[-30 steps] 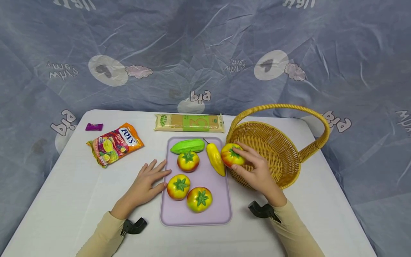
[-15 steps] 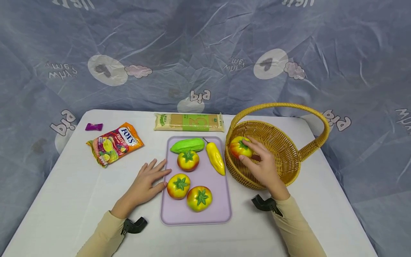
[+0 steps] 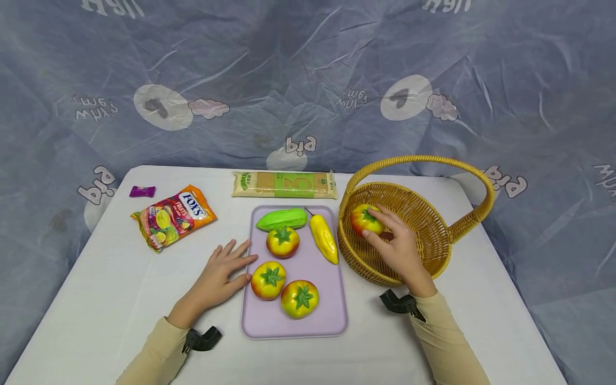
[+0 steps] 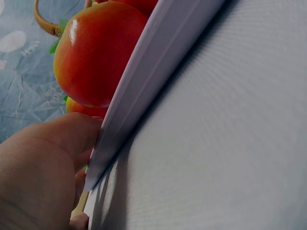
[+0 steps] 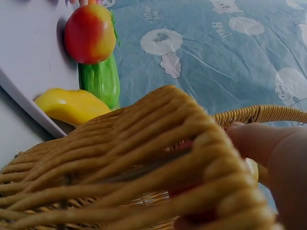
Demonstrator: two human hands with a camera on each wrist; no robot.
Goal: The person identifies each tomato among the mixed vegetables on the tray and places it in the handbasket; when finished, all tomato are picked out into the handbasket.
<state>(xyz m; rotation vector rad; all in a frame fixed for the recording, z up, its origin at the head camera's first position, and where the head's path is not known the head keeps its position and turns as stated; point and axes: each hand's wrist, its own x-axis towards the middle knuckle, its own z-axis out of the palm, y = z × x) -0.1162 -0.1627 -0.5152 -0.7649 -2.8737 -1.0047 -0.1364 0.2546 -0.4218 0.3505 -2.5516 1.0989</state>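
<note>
My right hand (image 3: pixel 396 243) holds a red-and-yellow toy tomato (image 3: pixel 364 219) with a green leafy top, inside the left part of the wicker basket (image 3: pixel 433 256). In the right wrist view the basket's woven wall (image 5: pixel 158 124) hides most of that tomato. My left hand (image 3: pixel 218 275) lies with spread, straight fingers, fingertips at the left rim of the lilac tray (image 3: pixel 298 329). Three more toy tomatoes rest on the tray: a back one (image 3: pixel 283 242), a left one (image 3: pixel 268 280) and a front one (image 3: pixel 300 299). Behind them lie a green ridged vegetable (image 3: pixel 281 219) and a yellow chili pepper (image 3: pixel 324 239).
A noodle packet (image 3: pixel 284 184) lies behind the tray. At the back left are an orange candy bag (image 3: pixel 174 217) and a small purple wrapped candy (image 3: pixel 142 191). The basket's tall arched handle (image 3: pixel 423 159) rises over its opening. A patterned grey-blue cloth (image 3: pixel 308 80) hangs behind the table.
My right hand has carried the tomato rightward from beside the tray's right edge, over the basket rim and into the basket. The left hand has stayed at the tray.
</note>
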